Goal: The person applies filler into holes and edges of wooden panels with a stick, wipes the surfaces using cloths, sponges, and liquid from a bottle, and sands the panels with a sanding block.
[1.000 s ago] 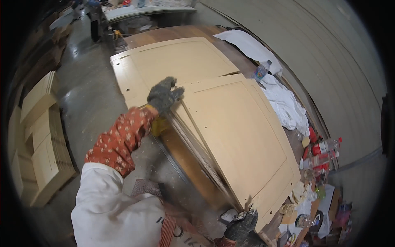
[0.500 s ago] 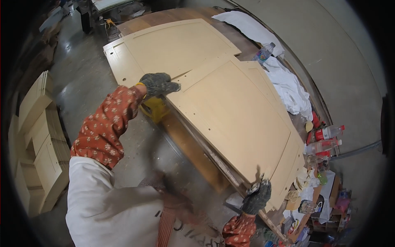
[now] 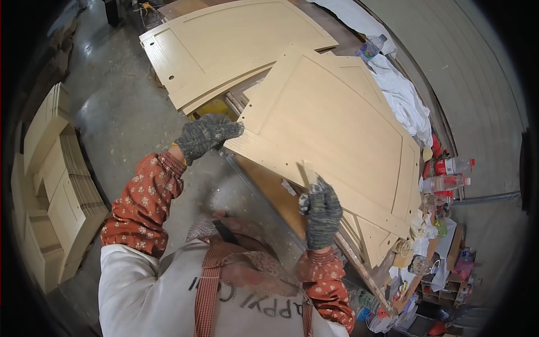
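Cream panel [image 3: 331, 132] lies askew right of centre in the frame, its left corner jutting past the bench [image 3: 188, 7]. Our left grip [image 3: 208, 136] is clamped on that corner; our right grip [image 3: 322, 216], by the lower edge, is closed around a small pale strip [image 3: 309, 173]. We see a second panel [image 3: 236, 45] at upper centre and bottles [image 3: 450, 166] at far right.

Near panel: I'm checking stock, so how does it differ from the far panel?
The left hand holds the near panel by its corner; no hand touches the far panel. The near panel lies askew over another panel, while the far panel lies farther away, leftward. Both are cream, with grooved outlines and dark holes.
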Tool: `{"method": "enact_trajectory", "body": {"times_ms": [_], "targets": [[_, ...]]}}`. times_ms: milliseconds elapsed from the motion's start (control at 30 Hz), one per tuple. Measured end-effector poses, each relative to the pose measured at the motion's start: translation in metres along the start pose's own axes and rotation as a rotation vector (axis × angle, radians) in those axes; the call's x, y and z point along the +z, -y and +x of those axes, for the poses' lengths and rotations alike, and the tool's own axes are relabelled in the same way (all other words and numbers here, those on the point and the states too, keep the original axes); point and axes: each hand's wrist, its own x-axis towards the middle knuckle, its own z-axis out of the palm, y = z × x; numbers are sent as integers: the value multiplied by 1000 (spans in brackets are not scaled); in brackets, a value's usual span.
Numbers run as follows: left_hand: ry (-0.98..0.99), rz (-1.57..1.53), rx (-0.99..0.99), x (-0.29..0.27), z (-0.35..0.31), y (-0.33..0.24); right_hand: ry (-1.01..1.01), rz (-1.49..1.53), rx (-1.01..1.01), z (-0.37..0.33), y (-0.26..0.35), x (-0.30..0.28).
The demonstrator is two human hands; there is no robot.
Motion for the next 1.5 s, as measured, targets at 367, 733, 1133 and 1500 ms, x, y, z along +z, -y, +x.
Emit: {"method": "enact_trajectory", "body": {"times_ms": [367, 733, 1133, 1500], "targets": [[182, -278, -66, -7, 13, 10, 58, -1095, -455, 9, 25, 55], [298, 67, 65, -14, 10, 9, -66, -1093, -551, 12, 38, 59], [278, -191, 510, -9, 17, 51, -66, -1177, -573, 16, 48, 54], [252, -790, 41, -8, 0, 92, 133, -1341, -635, 39, 61, 38]]}}
